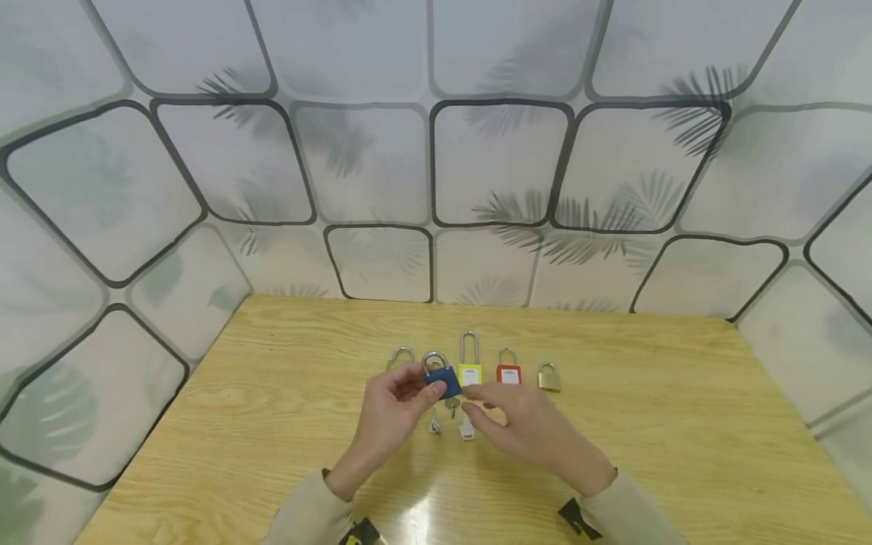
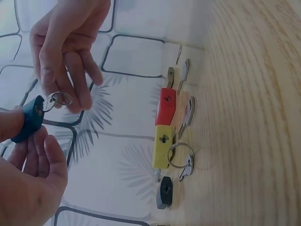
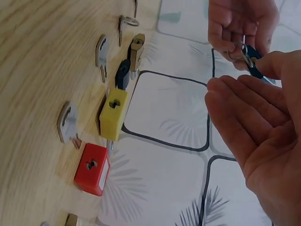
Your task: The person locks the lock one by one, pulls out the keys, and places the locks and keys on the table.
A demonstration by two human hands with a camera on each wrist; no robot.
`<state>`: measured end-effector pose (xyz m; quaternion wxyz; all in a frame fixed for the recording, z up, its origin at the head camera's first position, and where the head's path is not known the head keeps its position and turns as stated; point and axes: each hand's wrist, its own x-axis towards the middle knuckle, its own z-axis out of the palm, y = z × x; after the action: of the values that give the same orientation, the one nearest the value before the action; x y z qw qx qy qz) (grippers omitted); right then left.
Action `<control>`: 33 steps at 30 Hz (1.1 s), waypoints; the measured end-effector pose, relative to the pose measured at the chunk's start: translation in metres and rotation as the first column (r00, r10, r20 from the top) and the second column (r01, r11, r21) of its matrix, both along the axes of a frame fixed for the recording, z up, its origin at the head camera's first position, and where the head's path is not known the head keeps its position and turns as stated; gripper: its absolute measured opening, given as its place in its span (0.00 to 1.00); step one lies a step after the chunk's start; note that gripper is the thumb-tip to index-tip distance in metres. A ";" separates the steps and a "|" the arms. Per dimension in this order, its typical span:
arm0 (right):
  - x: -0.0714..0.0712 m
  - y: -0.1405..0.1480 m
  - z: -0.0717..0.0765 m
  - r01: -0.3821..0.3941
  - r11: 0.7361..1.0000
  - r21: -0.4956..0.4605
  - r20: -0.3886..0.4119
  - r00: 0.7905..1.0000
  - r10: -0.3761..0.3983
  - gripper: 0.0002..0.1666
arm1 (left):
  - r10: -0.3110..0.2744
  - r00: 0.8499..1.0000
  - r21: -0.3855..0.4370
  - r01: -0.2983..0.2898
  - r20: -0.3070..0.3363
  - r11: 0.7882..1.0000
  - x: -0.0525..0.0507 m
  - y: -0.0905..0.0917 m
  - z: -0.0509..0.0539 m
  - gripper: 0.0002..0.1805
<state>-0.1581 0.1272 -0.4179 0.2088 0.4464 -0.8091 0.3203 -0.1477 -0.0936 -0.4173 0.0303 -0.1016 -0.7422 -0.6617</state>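
Observation:
My left hand (image 1: 391, 409) holds a blue padlock (image 1: 444, 382) above the table, thumb on its front and fingers behind. The padlock's metal shackle points up. A key (image 2: 51, 100) with a ring stands in its keyhole, at the lower side. Close to that key is my right hand (image 1: 527, 424), thumb and index finger apart with a gap between them. In the right wrist view the right hand's fingers (image 3: 235, 103) are nearly straight, and the ring (image 3: 233, 55) hangs beyond them. Whether a right fingertip touches the key is hard to tell.
Behind the hands a row of padlocks lies on the wooden table (image 1: 286, 409): brass (image 3: 136, 47), dark (image 3: 123, 74), yellow (image 1: 470, 376), red (image 1: 509, 375) and brass (image 1: 548, 378). Loose keys (image 1: 466, 430) lie in front. Patterned fabric walls (image 1: 381, 166) surround the table's back and sides.

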 end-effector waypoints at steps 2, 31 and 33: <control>-0.001 -0.001 -0.001 -0.048 0.998 -0.033 0.060 0.997 0.050 0.10 | 0.002 1.000 0.018 -0.002 -0.024 1.000 0.000 0.001 0.000 0.10; -0.001 -0.006 -0.003 -0.082 0.984 -0.158 0.238 0.964 0.119 0.10 | -0.050 0.999 0.099 0.050 0.007 0.994 0.003 0.007 -0.002 0.09; -0.001 -0.006 -0.002 -0.084 0.983 -0.161 0.236 0.964 0.121 0.10 | -0.044 0.999 0.101 0.042 0.016 0.994 0.003 0.007 -0.002 0.09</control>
<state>-0.1592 0.1208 -0.4202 0.1231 0.4278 -0.7781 0.4432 -0.1451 -0.0867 -0.4194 0.0142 -0.1099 -0.7059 -0.6996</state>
